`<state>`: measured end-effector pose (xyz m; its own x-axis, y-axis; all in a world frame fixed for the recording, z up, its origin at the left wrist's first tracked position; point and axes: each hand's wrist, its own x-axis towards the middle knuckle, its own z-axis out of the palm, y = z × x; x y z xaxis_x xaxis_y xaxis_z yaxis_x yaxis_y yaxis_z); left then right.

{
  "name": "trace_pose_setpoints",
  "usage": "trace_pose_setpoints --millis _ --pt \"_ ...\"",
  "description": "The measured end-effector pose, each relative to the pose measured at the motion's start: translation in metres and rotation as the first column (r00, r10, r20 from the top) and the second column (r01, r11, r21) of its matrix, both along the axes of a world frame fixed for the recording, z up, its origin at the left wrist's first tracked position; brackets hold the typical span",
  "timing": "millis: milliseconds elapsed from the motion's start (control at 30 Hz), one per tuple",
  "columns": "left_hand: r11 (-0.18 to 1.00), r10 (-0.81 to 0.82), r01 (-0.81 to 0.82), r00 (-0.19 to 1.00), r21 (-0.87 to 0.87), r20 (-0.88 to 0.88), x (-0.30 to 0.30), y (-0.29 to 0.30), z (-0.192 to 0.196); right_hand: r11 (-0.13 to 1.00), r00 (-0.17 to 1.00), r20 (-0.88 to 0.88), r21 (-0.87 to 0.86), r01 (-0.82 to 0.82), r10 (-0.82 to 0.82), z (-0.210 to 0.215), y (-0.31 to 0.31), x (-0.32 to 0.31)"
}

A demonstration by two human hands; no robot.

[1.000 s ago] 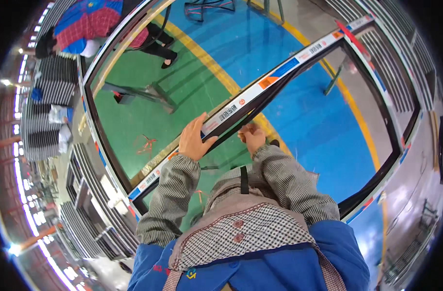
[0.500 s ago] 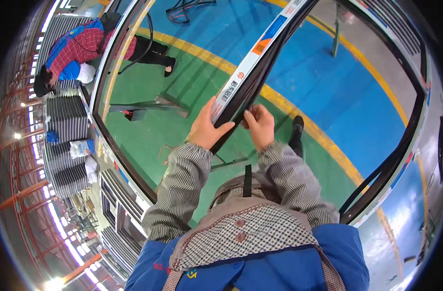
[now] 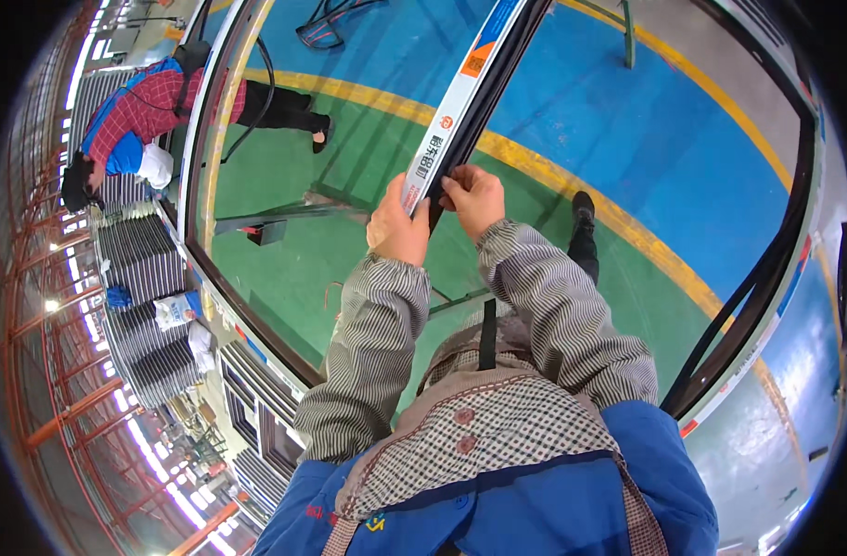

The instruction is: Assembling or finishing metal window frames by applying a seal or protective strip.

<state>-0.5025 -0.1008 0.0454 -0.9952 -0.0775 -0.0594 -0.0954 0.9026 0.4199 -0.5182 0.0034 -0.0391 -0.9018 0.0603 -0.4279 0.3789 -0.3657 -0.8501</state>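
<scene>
A long window-frame bar (image 3: 446, 120), faced with white film bearing an orange and blue label, runs from the upper middle down to my hands. My left hand (image 3: 400, 227) is closed round it, thumb pressed on its dark side. Along that right side lie black rubber strips (image 3: 499, 104). My right hand (image 3: 476, 196) pinches the black strip there, close by my left thumb. What exactly sits between the right fingertips is partly hidden. Striped sleeves cover both of my forearms.
The bar belongs to a large frame whose left side (image 3: 201, 167) and right side (image 3: 783, 320) flank me. More black strips (image 3: 711, 347) hang along the right side. A person in a red checked shirt (image 3: 154, 102) bends over at left, near stacked profiles (image 3: 145, 255). A metal stand (image 3: 293, 218) stands underneath.
My right hand has moved up and left, closer to my left hand, onto the black strip. My left hand's thumb has drawn in against the bar. The view has shifted slightly.
</scene>
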Motion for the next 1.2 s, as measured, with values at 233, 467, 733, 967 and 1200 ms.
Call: trace_pose_setpoints --millis 233,467,733,967,1200 --pt "0.999 -0.006 0.006 1.0 -0.032 0.021 0.001 -0.003 -0.004 0.992 0.999 -0.002 -0.126 0.031 -0.032 -0.006 0.001 0.005" --pt "1.0 0.017 -0.017 1.0 -0.001 0.009 -0.001 0.003 0.003 0.99 0.991 -0.015 0.053 -0.132 0.133 -0.008 0.009 -0.01" --pt "1.0 0.001 -0.001 0.999 -0.011 -0.042 0.0 0.001 -0.006 0.985 0.989 -0.027 -0.094 -0.147 0.145 -0.004 0.019 -0.009" --pt "0.994 -0.106 0.106 0.994 -0.008 0.005 0.007 -0.003 -0.007 0.953 0.984 -0.029 -0.248 -0.177 0.175 -0.008 0.029 -0.01" --pt "0.92 -0.087 0.04 0.991 -0.391 -0.105 -0.009 0.022 -0.019 0.914 0.916 -0.058 0.119 -0.388 0.397 0.0 0.039 -0.029"
